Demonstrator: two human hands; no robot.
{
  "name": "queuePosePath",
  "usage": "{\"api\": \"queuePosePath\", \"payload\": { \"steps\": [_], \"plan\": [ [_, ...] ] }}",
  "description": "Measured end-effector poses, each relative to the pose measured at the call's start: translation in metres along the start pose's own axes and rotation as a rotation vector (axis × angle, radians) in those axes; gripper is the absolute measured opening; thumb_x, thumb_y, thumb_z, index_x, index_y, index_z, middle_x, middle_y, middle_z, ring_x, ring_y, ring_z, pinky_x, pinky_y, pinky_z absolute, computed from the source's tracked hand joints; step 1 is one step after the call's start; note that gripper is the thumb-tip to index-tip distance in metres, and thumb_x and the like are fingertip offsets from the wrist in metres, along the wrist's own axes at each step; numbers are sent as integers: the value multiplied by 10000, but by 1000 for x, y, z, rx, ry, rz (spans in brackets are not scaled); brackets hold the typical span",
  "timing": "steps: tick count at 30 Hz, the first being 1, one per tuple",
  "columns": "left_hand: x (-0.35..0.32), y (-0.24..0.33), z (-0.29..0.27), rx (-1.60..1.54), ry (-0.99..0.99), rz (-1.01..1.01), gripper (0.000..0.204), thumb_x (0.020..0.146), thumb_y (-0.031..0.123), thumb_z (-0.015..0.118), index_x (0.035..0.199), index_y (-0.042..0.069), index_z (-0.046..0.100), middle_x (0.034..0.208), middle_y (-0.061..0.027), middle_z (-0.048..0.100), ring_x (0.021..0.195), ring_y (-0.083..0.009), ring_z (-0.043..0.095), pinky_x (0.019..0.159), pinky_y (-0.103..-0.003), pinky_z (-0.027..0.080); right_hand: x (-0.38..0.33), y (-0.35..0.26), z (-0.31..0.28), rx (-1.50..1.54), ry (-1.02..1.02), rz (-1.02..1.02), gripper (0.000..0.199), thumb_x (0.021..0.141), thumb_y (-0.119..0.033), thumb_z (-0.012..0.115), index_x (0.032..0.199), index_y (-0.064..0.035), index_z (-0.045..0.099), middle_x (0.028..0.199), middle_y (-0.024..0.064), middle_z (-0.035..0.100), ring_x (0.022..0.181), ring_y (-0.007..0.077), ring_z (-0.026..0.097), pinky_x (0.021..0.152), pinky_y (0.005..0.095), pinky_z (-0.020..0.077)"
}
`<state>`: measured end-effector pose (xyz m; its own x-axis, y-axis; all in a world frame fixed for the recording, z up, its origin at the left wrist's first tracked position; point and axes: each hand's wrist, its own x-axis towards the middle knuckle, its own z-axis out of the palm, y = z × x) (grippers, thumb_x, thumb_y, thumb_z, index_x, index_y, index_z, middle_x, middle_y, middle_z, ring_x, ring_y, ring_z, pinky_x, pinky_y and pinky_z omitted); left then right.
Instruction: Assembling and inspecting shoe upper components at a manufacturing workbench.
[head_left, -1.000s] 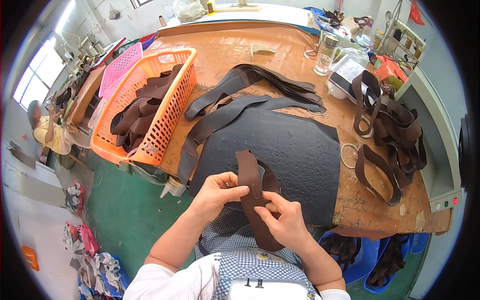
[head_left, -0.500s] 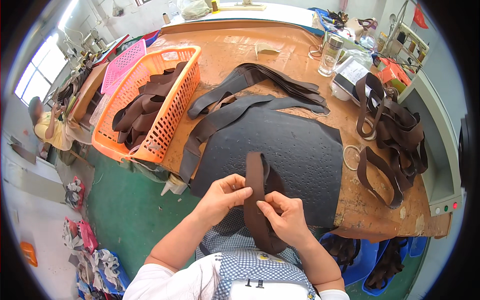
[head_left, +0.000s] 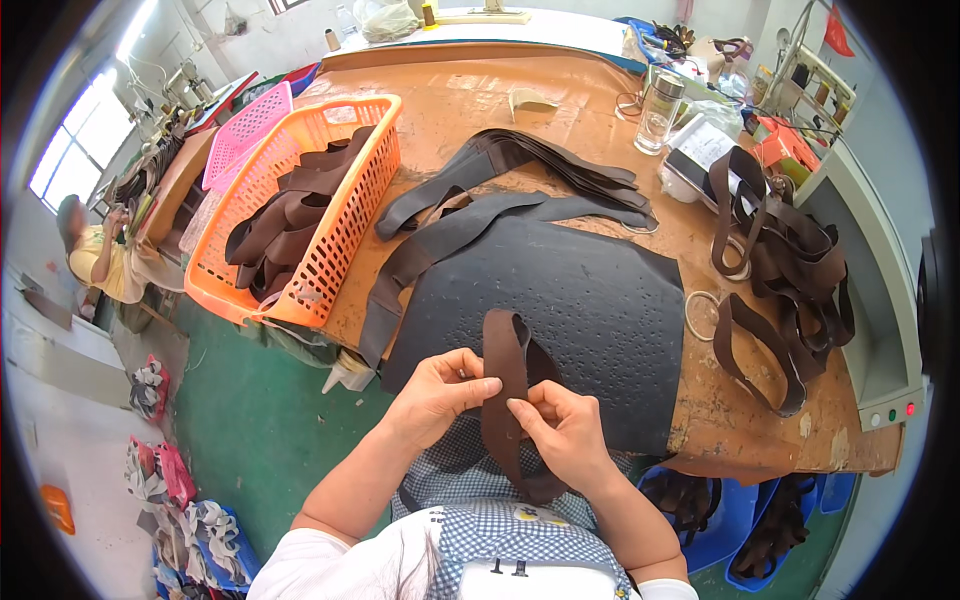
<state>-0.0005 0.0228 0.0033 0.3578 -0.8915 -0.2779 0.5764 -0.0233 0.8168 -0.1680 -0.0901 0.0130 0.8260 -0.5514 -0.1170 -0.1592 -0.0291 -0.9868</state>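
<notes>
A brown looped strip (head_left: pixel 507 365) hangs between my hands, in front of my body and over the near edge of a dark pitted mat (head_left: pixel 590 300). My left hand (head_left: pixel 445 392) pinches its left edge between thumb and fingers. On the right edge, a little lower, my right hand (head_left: pixel 562 425) grips it the same way. The upper end of the loop stands above my fingers; its lower end dangles near my checked apron. Beyond the mat lie long dark strips (head_left: pixel 430 245), with a stacked bundle of strips (head_left: pixel 540 150) behind them.
An orange basket (head_left: pixel 345 240) of brown strips stands at the left. Brown looped strips (head_left: pixel 800 270) are heaped on the right, beside a grey machine frame (head_left: pixel 880 260). A glass bottle (head_left: pixel 659 115) stands far right. Blue bins (head_left: pixel 720 525) sit below the table. A person (head_left: pixel 95 250) is far left.
Both hands have shifted very slightly left with the brown strip, and its upper end tilts a little more to the left. The grip is the same.
</notes>
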Motion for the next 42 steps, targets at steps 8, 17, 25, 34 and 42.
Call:
{"api": "queuePosePath", "payload": {
  "steps": [8,17,25,34,42],
  "plan": [
    [10,5,-5,8,17,4,138,862,56,761,920,42,636,873,-43,682,793,-114,661,732,-258,543,-4,2,3,-75,1,-61,151,940,-64,665,842,50,651,730,91,723,682,88,678,604,227,540],
    [9,-2,-5,146,35,102,147,844,47,780,850,55,633,866,-18,675,770,-89,642,749,-239,527,-3,8,12,136,45,-34,198,964,-114,643,854,50,632,690,44,692,631,28,588,536,212,464],
    [3,3,10,148,95,98,82,893,68,732,929,31,668,913,-34,688,832,-97,658,790,-261,542,7,14,5,178,-35,29,182,1008,-124,587,949,34,654,815,32,691,726,72,635,659,232,540],
    [14,-6,-19,-175,-54,-178,238,938,67,647,1144,-52,653,1005,-106,717,885,-177,709,793,-297,578,2,12,1,4,-76,16,154,990,-99,604,985,53,625,832,49,698,767,76,647,711,234,544],
    [1,-6,-3,180,44,-155,276,905,94,712,1133,-47,649,1043,-117,702,901,-168,696,793,-290,574,-9,3,17,13,126,-63,386,901,-30,695,1220,44,492,850,126,744,769,120,702,691,228,551]
  ]
}}
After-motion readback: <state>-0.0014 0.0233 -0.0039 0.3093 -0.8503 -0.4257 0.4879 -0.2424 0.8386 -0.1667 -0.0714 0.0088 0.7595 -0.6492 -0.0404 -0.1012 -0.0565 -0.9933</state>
